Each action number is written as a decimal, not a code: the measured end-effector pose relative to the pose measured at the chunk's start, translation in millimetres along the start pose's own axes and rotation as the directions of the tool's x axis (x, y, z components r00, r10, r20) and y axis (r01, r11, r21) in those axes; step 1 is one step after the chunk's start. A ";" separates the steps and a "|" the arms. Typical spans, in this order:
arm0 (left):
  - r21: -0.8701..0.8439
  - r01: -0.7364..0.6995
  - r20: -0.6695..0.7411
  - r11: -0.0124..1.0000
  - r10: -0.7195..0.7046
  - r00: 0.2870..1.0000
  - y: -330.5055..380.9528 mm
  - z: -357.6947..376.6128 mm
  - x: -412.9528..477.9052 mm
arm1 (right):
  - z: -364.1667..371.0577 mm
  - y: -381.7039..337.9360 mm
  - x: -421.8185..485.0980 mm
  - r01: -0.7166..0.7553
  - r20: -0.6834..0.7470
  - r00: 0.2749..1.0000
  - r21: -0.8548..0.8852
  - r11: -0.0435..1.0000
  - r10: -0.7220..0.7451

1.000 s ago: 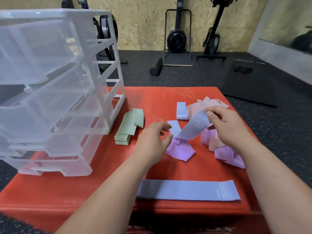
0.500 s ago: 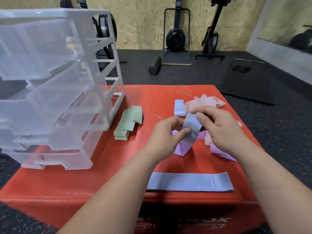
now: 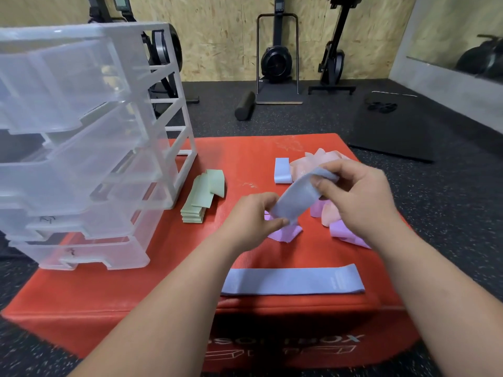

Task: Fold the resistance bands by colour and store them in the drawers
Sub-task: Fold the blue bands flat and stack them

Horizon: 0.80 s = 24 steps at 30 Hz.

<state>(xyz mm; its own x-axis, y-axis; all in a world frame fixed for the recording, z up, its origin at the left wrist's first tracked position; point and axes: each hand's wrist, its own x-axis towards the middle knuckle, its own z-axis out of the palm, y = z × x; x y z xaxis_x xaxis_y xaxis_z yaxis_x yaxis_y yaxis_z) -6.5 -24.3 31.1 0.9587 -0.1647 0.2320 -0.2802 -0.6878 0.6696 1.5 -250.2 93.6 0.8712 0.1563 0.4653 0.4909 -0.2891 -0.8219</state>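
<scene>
A blue resistance band [image 3: 296, 198] hangs in the air between my hands above the red box [image 3: 163, 268]. My left hand [image 3: 253, 216] pinches its lower end and my right hand [image 3: 356, 197] pinches its upper end. Another blue band [image 3: 292, 280] lies flat near the front edge. A folded blue band [image 3: 281, 170] lies further back. Folded green bands [image 3: 201, 197] are stacked beside the clear plastic drawer unit [image 3: 81, 148], whose drawers are pulled out. Purple bands [image 3: 283, 234] and pink bands [image 3: 315, 161] lie loose under and behind my hands.
The red box stands on a dark gym floor [image 3: 435, 213]. A black mat [image 3: 392, 131] lies to the right. A foam roller [image 3: 245, 104] and exercise machines [image 3: 276, 61] stand by the wooden back wall.
My left hand took hold of the blue band's lower end. Both hands have since drawn apart, stretching the band out between them, a little higher above the box.
</scene>
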 end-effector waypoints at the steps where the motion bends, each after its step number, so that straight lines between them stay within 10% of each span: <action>1: 0.041 0.003 0.005 0.999 -0.003 1.000 -2.1 -1.1 -2.9 | -3.9 -3.8 -1.3 -0.007 -0.050 0.999 0.055 0.998 0.010; 9: 0.129 0.082 -0.047 0.988 -0.077 0.996 -4.5 -26.6 -29.6 | -51.1 18.8 -15.3 -0.283 -0.277 0.906 0.164 0.945 0.320; 24: -0.181 0.394 -0.025 0.901 -0.405 0.914 -16.7 -55.3 -89.9 | -73.4 43.9 -59.5 -0.637 -0.006 0.770 0.019 0.770 0.638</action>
<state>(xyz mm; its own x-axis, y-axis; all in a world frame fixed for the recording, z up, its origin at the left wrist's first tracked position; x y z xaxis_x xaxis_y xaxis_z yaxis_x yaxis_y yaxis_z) -90.7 41.0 38.0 0.9885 0.1455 -0.0410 0.1161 -0.5570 0.8223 -29.2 -341.6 54.0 0.9841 -0.0693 -0.1636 -0.1771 -0.3046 -0.9359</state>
